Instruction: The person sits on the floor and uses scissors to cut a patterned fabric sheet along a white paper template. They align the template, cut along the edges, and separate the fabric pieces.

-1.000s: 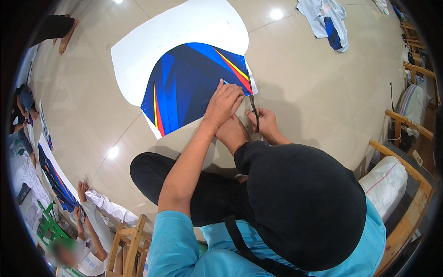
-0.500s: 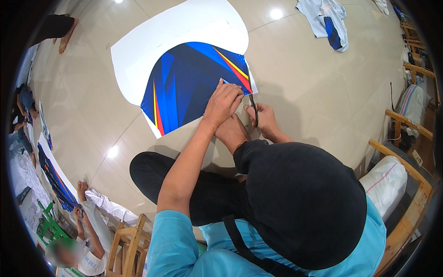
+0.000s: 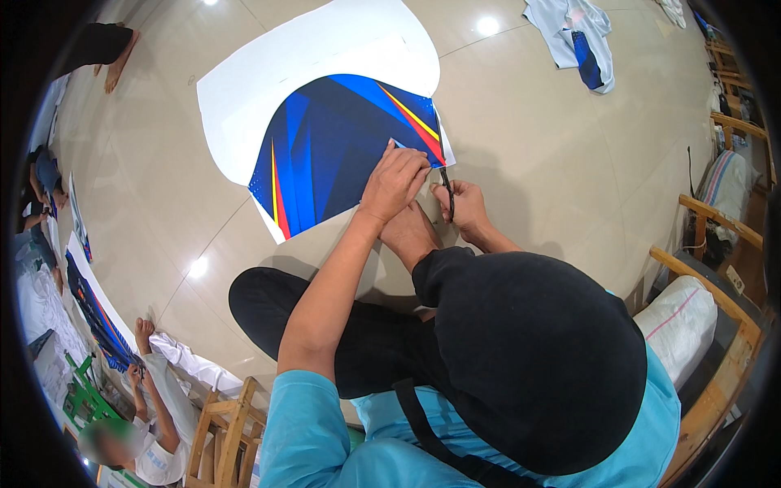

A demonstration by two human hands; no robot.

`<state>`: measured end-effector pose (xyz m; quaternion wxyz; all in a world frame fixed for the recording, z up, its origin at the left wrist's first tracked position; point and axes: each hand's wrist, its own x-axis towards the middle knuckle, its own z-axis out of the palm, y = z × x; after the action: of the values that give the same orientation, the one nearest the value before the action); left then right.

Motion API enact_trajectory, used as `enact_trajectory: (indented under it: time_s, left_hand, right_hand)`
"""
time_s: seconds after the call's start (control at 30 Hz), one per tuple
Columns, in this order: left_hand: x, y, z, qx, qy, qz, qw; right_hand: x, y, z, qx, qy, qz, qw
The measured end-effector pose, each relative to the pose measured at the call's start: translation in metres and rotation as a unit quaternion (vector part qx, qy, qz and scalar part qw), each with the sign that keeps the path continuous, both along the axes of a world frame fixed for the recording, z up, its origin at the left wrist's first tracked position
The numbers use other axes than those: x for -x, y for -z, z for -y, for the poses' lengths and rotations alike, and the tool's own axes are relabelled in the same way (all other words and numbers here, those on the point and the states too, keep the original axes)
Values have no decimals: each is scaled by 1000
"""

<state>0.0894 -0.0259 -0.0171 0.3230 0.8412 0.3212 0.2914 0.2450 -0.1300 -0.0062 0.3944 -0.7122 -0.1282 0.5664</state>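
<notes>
A dark blue printed fabric piece (image 3: 325,146), with red, yellow and lighter blue stripes, lies on the floor with a broad white margin (image 3: 325,49) beyond its curved far edge. My left hand (image 3: 396,180) is closed on its near edge, fingers bent over the cloth; what lies under the palm is hidden. Dark-handled scissors (image 3: 447,191) are gripped in my right hand (image 3: 465,207). Their blades reach the fabric's right corner, along the line between the print and a narrow white strip. My bare foot (image 3: 411,232) rests just below my left hand.
A white and blue garment piece (image 3: 573,41) lies at the far right. Wooden frames (image 3: 716,297) and a white sack (image 3: 679,317) line the right side. At lower left, a co-worker (image 3: 154,431) sits beside a wooden stool (image 3: 232,431) and printed cloth (image 3: 98,305).
My right hand and the scissors have shifted very slightly. My left hand stays in place on the fabric.
</notes>
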Motion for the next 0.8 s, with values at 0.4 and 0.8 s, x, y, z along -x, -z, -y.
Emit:
enact_trajectory:
  time_s: [0.4,0.8]
  left_hand:
    - [1,3,0,0,0,-5,1000]
    - [0,5,-1,-6,0,0,1000]
  right_hand:
    - [-4,4,2,1,-16,14,1000]
    - [-6,4,-15,-9,-14,11,1000]
